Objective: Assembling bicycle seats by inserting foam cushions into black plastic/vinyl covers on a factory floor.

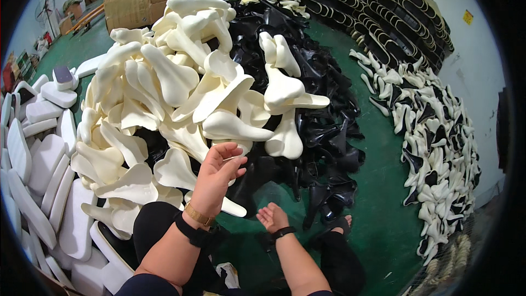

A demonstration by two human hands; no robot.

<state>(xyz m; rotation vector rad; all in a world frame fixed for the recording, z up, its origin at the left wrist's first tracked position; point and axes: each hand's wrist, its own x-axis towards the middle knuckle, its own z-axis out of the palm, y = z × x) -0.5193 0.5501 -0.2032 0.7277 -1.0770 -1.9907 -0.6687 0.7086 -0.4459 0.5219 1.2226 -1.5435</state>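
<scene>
My left hand (216,174) is raised in front of the heap of cream saddle-shaped foam pads (230,126). Its fingers are curled in, and a thin pale line shows by the fingertips; what they hold, if anything, is too small to name. Lower and to the right, my right hand (273,218) has its fingers stretched out, palm up, with nothing visible in it. Beyond it a faint see-through sheet (276,194) lies before the pile of glossy black saddle-shaped shells (329,131). One cream pad (233,207) pokes out beneath my left wrist.
White padded cushions (44,170) are piled at the left. Along the right wall lies a long heap of small white and black saddle-shaped pieces (438,148). Black looped-edge pieces (372,11) are stacked at the back, near a cardboard box (137,6). The floor (378,186) is green.
</scene>
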